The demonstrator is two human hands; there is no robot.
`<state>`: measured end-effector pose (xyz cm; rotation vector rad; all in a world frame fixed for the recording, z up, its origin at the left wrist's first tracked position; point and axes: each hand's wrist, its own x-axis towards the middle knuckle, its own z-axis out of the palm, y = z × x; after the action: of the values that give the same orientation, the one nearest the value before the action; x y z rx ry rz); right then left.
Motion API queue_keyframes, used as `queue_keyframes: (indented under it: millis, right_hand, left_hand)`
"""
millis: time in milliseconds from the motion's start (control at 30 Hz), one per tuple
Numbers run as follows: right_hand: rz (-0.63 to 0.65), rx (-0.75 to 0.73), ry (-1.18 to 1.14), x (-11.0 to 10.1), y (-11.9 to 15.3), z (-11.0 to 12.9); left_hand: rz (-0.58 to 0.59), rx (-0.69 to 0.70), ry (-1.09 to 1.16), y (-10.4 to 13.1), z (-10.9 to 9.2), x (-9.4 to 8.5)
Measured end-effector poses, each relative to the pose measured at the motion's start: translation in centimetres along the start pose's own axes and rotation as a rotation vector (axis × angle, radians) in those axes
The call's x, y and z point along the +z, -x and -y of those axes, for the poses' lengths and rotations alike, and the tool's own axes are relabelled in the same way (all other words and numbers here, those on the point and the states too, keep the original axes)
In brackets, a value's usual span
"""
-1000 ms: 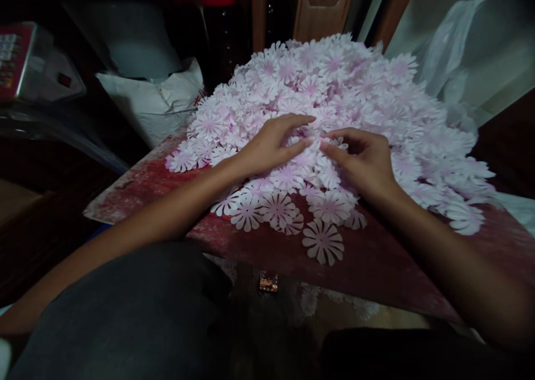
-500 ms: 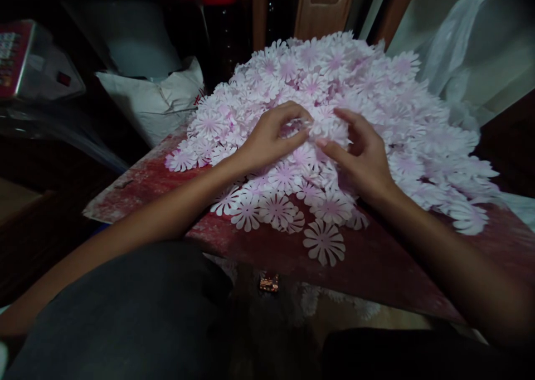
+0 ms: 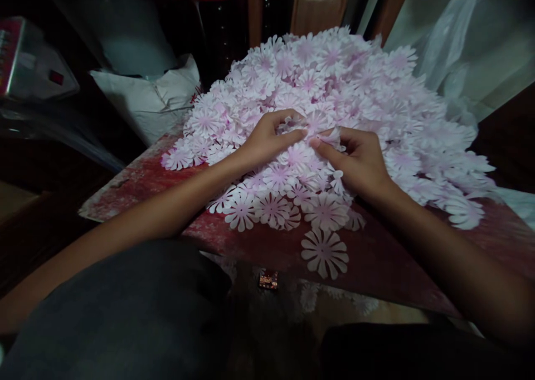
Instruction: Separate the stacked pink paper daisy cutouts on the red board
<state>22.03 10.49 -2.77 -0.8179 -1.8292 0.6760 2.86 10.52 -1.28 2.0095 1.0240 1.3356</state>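
A large heap of flower cutouts (image 3: 355,84), white with pale pink-purple middles, covers much of a worn red board (image 3: 125,188). Over the front of the heap my left hand (image 3: 273,135) pinches a flower cutout (image 3: 315,122) between thumb and fingers. My right hand (image 3: 355,151) is closed on petals right beside it, thumb and forefinger pressed together. The two thumbs nearly meet. Whether both hands grip one cutout or several layers, I cannot tell. One single cutout (image 3: 325,252) lies flat at the board's front edge, below my hands.
A white sack (image 3: 146,98) stands at the left behind the board, near a clear box with a red label (image 3: 37,62). Translucent plastic (image 3: 451,40) hangs at the back right. Below the front edge lie a small box (image 3: 268,279) and more cutouts (image 3: 309,296). My knee (image 3: 125,307) is close.
My right hand has come left and its fingers have closed on petals near my left hand. The single cutout at the front edge has slid slightly toward me.
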Motion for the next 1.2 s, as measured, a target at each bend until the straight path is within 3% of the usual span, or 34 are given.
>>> queue_keyframes:
  millis: [333,867,1100,1200]
  right_hand:
    - [0.016,0.036,0.018,0.1,0.0,-0.3]
    - [0.011,0.027,0.073,0.1,0.0,-0.1]
    - [-0.103,0.054,0.039,0.0,-0.4,-1.6]
    - [-0.148,0.001,0.038,-0.3,-0.5,-2.5]
  left_hand:
    - [0.039,0.013,-0.076,-0.1,1.1,0.2]
    - [0.045,-0.035,-0.114,0.1,0.9,-0.2]
    - [0.002,0.011,-0.112,0.0,1.1,-0.4]
    - [-0.008,0.018,-0.085,0.0,1.2,-0.3]
